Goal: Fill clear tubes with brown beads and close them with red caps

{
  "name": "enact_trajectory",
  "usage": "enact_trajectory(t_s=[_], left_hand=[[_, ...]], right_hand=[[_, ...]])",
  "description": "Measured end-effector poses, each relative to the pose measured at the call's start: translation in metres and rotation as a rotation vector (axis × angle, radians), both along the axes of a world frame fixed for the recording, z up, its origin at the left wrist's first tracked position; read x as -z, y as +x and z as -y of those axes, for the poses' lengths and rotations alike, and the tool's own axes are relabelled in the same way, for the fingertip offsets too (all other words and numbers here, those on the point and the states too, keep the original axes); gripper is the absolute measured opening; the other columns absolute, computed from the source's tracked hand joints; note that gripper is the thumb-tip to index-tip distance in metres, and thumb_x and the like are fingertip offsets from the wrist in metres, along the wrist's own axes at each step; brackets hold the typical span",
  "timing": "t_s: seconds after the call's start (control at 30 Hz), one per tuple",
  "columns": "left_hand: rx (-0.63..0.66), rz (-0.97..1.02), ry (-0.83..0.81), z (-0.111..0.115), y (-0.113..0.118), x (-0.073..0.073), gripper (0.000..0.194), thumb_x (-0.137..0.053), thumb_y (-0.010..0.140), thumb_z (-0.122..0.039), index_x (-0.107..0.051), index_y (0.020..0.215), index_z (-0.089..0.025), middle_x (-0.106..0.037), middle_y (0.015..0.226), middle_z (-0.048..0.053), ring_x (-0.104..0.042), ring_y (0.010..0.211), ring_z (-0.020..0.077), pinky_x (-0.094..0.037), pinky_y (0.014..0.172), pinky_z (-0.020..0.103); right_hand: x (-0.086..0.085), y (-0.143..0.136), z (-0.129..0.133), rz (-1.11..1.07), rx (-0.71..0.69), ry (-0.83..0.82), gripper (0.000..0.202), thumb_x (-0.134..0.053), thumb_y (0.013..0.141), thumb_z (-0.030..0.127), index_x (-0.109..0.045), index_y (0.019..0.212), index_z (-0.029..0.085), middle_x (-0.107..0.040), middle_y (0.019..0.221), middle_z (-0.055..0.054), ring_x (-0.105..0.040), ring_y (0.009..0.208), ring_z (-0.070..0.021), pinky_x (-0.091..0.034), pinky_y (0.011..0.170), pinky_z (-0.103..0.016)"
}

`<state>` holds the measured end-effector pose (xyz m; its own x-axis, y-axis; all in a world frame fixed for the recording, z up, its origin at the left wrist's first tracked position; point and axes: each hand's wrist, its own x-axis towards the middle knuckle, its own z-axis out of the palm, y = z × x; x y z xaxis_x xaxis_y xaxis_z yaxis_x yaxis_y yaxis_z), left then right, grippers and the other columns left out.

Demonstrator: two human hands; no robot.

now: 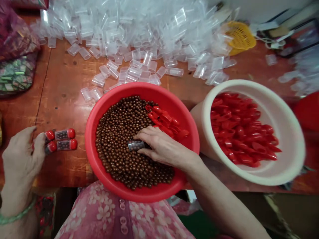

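Note:
My right hand (156, 146) is closed around a clear plastic tube (136, 145) over the brown beads (119, 132) in a red basin (91, 132). Red caps (166, 121) lie at the right inside the same basin. At the far left, my left hand (22, 156) rests at a small group of bead-filled tubes with red ends; its thumb and fingers are around the left ones, partly hiding them. Two filled tubes (65, 134) lie side by side just right of them on the wooden table (67, 169).
Many clear empty tubes (134, 33) are heaped along the back. A white basin (291, 132) of red caps (241, 132) stands at the right. Behind it is a yellow basket (240, 36). Bags of small packets (17, 73) sit at the back left.

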<state>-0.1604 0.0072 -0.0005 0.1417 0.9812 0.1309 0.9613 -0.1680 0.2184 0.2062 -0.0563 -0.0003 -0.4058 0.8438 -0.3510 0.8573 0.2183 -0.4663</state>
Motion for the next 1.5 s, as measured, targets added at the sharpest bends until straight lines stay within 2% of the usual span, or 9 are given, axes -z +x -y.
enact_trajectory(t_s=[0.2, 0.33, 0.47, 0.63, 0.73, 0.87, 1.0, 1.23, 1.5], left_hand=[[0.678, 0.276, -0.06, 0.016, 0.117, -0.024, 0.035, -0.058, 0.09, -0.031, -0.057, 0.121, -0.013, -0.067, 0.118, 0.01, -0.063, 0.111, 0.0225, -0.053, 0.099, 0.037], [0.797, 0.202, -0.177, 0.019, 0.158, -0.014, 0.047, -0.058, 0.087, -0.021, -0.049, 0.13, -0.006, -0.059, 0.132, 0.019, -0.055, 0.124, 0.0293, -0.047, 0.107, 0.045], [0.754, 0.351, -0.223, 0.01, 0.163, -0.002, 0.052, -0.053, 0.087, -0.019, -0.042, 0.137, -0.007, -0.06, 0.131, 0.02, -0.06, 0.121, 0.0278, -0.051, 0.101, 0.044], [0.804, 0.607, -0.389, 0.004, 0.166, -0.002, 0.038, -0.043, 0.087, -0.009, -0.059, 0.12, -0.019, -0.072, 0.113, 0.007, -0.069, 0.103, 0.0176, -0.056, 0.089, 0.029], [0.755, 0.557, -0.475, 0.003, 0.17, -0.002, 0.033, -0.042, 0.088, -0.009, -0.062, 0.112, -0.019, -0.074, 0.101, 0.006, -0.071, 0.092, 0.0179, -0.057, 0.08, 0.028], [0.593, 0.571, -0.463, -0.003, 0.167, -0.001, 0.032, -0.04, 0.092, -0.014, -0.059, 0.117, -0.013, -0.073, 0.099, 0.01, -0.07, 0.09, 0.0188, -0.056, 0.082, 0.032], [0.469, 0.719, -0.497, -0.012, 0.161, 0.0, 0.032, -0.04, 0.093, -0.018, -0.057, 0.12, -0.012, -0.071, 0.106, 0.011, -0.069, 0.093, 0.0165, -0.055, 0.085, 0.031], [0.542, 0.677, -0.515, -0.015, 0.164, 0.002, 0.03, -0.043, 0.095, -0.024, -0.06, 0.117, -0.015, -0.07, 0.106, 0.007, -0.067, 0.096, 0.0174, -0.052, 0.086, 0.031], [0.761, 0.382, -0.474, -0.01, 0.163, 0.006, 0.03, -0.037, 0.098, -0.027, -0.062, 0.111, -0.014, -0.07, 0.099, 0.008, -0.065, 0.09, 0.0189, -0.049, 0.084, 0.033]], right_hand=[[-0.026, -0.01, -0.003, 0.054, 0.042, 0.069, 0.015, -0.046, 0.088, 0.008, -0.053, 0.098, 0.015, -0.057, 0.096, -0.008, -0.055, 0.087, -0.02, -0.048, 0.08, -0.035], [-0.044, -0.028, 0.0, 0.042, -0.029, 0.25, 0.023, -0.041, 0.086, 0.002, -0.053, 0.102, 0.013, -0.056, 0.101, -0.01, -0.051, 0.093, -0.0217, -0.049, 0.088, -0.038], [-0.044, -0.036, 0.006, -0.102, 0.061, 0.32, 0.029, -0.039, 0.088, 0.004, -0.05, 0.114, 0.011, -0.057, 0.106, -0.01, -0.052, 0.1, -0.022, -0.048, 0.093, -0.039], [-0.04, -0.03, 0.002, -0.418, 0.124, 0.191, 0.019, -0.045, 0.086, 0.005, -0.053, 0.097, 0.018, -0.062, 0.097, -0.006, -0.058, 0.091, -0.0166, -0.051, 0.084, -0.03], [-0.035, -0.02, -0.002, -0.488, 0.134, 0.124, 0.018, -0.047, 0.085, 0.005, -0.054, 0.094, 0.019, -0.065, 0.097, -0.005, -0.061, 0.088, -0.015, -0.051, 0.08, -0.028], [-0.025, -0.002, -0.003, -0.365, 0.244, 0.097, 0.015, -0.048, 0.089, 0.01, -0.056, 0.099, 0.018, -0.065, 0.095, -0.005, -0.061, 0.087, -0.0163, -0.049, 0.081, -0.031], [-0.016, 0.0, -0.005, -0.219, 0.039, -0.037, 0.016, -0.053, 0.09, 0.016, -0.058, 0.106, 0.017, -0.063, 0.102, -0.008, -0.06, 0.095, -0.0202, -0.048, 0.087, -0.036], [0.001, -0.026, -0.006, -0.166, -0.142, -0.077, 0.017, -0.057, 0.089, 0.018, -0.064, 0.104, 0.016, -0.066, 0.101, -0.009, -0.061, 0.095, -0.0217, -0.047, 0.087, -0.034], [0.01, -0.024, 0.008, 0.247, -0.208, 0.063, 0.033, -0.046, 0.09, 0.017, -0.059, 0.12, 0.011, -0.067, 0.095, -0.014, -0.064, 0.088, -0.0254, -0.044, 0.082, -0.037]])
